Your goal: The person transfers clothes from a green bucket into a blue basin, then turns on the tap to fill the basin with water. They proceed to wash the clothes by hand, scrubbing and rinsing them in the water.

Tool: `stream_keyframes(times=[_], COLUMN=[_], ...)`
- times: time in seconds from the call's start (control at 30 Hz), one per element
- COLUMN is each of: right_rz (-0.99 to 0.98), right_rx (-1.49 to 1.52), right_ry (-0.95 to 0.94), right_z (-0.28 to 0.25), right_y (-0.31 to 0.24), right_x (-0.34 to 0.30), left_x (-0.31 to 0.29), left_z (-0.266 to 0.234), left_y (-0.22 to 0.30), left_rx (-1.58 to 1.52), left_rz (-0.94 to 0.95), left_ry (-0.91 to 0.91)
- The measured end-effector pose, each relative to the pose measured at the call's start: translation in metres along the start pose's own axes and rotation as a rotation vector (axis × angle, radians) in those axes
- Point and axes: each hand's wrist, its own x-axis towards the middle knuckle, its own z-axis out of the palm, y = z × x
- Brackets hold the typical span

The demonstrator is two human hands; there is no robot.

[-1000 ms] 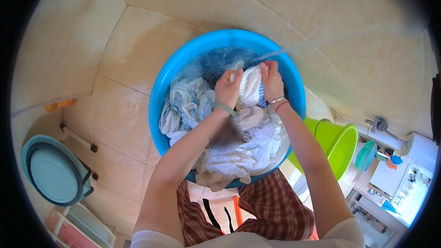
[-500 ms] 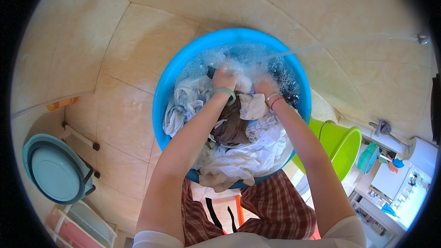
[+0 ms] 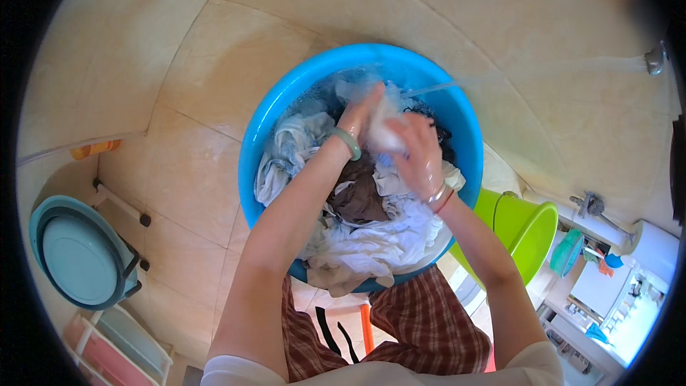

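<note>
A big round blue basin (image 3: 251, 129) holds water and a heap of wet laundry. Over its far half, my left hand (image 3: 361, 113), with a pale green bangle at the wrist, grips a wet white cloth (image 3: 386, 129). On the cloth's other side my right hand (image 3: 421, 156) presses against it, its fingers bent and partly smeared by motion. Beneath lie a brown garment (image 3: 359, 199), white clothes (image 3: 379, 243) nearer me and pale bluish clothes (image 3: 286, 161) at the left. Dark cloth (image 3: 446, 144) shows at the right. A thin water stream (image 3: 432, 88) falls into the basin beside my hands.
The stream comes from a wall tap (image 3: 654, 59). Right of the basin stands a lime-green bucket (image 3: 536, 239). Teal basins (image 3: 78, 257) lean at the left by a pink and white rack (image 3: 118, 350). My checked trousers (image 3: 436, 325) flank the near rim. Tiled walls enclose the far side.
Both hands have risen from the foamy water with the white cloth between them. My right hand has swung nearer me and turned, its back showing. Less foam covers the water.
</note>
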Motion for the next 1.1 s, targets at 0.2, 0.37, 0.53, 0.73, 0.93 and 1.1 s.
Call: stream_keyframes(times=[0.2,0.37,0.53,0.73,0.93,1.1], right_rz=[-0.112,-0.101,-0.093,0.117,0.608,0.554], right_rx=[-0.143,-0.114,-0.043,0.182,0.019,-0.006], right_ry=[-0.012,0.061,0.068,0.152,0.09,0.122], right_z=[-0.012,0.001,0.002,0.013,0.003,-0.038], right_y=[-0.068,-0.072,-0.049,-0.006,0.06,0.061], right_x=[-0.028,-0.02,-0.007,-0.008,-0.016,-0.01], left_x=[-0.031,-0.031,-0.016,-0.015,-0.024,-0.04], left_z=[0.042,0.031,0.016,0.028,0.045,0.034], left_y=[-0.004,-0.021,-0.048,-0.053,-0.052,-0.015], left_rx=[-0.205,-0.419,-0.293,-0.005,0.429,0.55], left_rz=[0.012,-0.236,0.025,0.107,0.32,0.47], left_ry=[-0.186,-0.333,-0.039,0.385,0.561,0.424])
